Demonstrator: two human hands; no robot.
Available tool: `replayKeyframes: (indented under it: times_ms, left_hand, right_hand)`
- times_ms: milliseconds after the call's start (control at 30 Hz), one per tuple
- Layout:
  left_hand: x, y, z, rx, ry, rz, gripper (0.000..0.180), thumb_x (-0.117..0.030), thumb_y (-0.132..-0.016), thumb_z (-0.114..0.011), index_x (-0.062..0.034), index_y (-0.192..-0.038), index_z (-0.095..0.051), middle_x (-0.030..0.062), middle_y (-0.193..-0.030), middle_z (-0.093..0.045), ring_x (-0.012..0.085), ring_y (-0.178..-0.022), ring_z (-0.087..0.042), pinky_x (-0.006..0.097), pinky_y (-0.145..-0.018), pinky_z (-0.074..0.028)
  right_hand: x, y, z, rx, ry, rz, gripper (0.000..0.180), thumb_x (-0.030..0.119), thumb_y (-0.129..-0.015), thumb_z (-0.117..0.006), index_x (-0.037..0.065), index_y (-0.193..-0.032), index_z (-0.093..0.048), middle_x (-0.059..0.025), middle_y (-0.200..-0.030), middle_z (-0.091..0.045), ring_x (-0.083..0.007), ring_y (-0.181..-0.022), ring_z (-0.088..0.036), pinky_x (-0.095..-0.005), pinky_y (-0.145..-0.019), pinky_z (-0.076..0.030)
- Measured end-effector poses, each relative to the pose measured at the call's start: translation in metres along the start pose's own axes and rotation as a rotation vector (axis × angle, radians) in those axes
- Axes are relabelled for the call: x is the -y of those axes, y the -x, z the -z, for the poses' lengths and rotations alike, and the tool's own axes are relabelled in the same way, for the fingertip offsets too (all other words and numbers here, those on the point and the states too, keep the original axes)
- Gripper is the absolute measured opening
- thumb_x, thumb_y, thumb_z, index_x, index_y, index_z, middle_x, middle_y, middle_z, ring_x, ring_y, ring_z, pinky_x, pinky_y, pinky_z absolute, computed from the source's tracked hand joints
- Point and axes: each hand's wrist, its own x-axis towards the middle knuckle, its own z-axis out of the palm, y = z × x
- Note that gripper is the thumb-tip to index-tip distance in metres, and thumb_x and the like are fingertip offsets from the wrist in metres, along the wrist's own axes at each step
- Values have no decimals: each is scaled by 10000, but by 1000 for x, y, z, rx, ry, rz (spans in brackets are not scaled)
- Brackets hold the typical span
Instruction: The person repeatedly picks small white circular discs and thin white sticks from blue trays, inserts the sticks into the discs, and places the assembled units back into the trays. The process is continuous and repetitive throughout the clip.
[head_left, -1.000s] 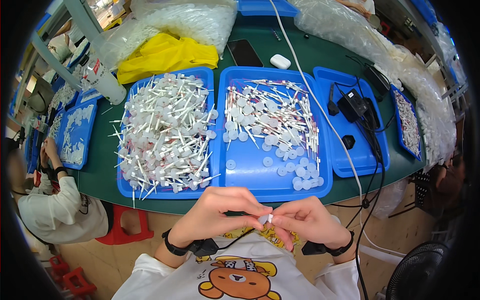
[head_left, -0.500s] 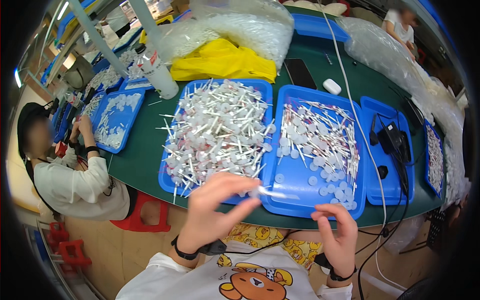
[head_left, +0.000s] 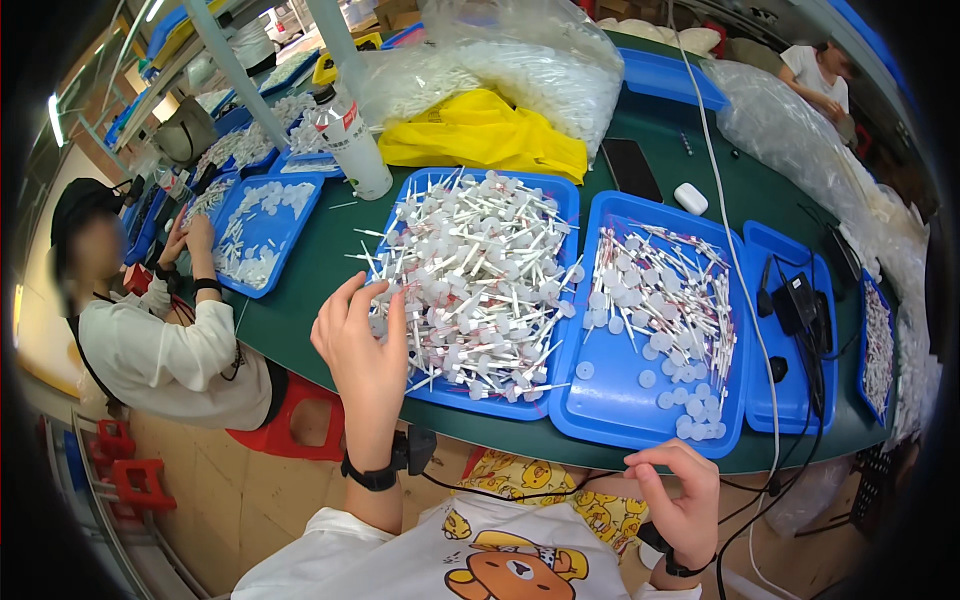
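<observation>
Held left hand (head_left: 365, 335) spread by white heap (head_left: 490, 290), mid-frame, right hand (head_left: 680, 500) parted, lower right, likely between pickups, needing fresh pinch.

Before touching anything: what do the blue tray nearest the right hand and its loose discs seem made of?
Blue tray: probably rigid plastic, smooth, slightly glossy; its floor catches light. Loose discs: perhaps plastic or silicone, matte, judging by milky translucence.

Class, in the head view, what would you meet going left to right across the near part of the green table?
Tray of loose white pieces → left hand → heaped blue tray → sparser blue tray → tray with black adapter → narrow filled tray.
</observation>
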Motion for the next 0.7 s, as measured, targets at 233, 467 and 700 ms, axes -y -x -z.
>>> replayKeyframes:
  times_ms: [233,467,700]
  left_hand:
    - [-84,44,21,348,457,-335,225,-68,-815,-727,-58,-1036,-690,114,-1166,-639,315,-1097,-589,419,-963,-430]
    - [-128,85,-53,602,351,-478,463,7,-788,-663,12,-1243,-580,166,-1177,-584,319,-1074,-561,406,-909,-443]
    - [-135,86,-52,717,227,-537,594,96,-669,-601,46,-1260,-562,160,-1015,-535,324,-978,-532,395,-877,-427]
  right_hand:
    - [-10,-16,19,-10,183,129,75,11,-849,-670,-4,-922,-679,-120,-836,-668,-281,-744,-617,-358,-684,-453]
    - [10,-73,28,-149,467,327,52,26,-838,-660,-11,-875,-657,-146,-821,-667,-331,-774,-633,-410,-712,-482]
    - [-35,-181,20,222,863,185,184,148,-795,-693,1,-905,-697,-181,-862,-705,-368,-846,-684,-441,-758,-536]
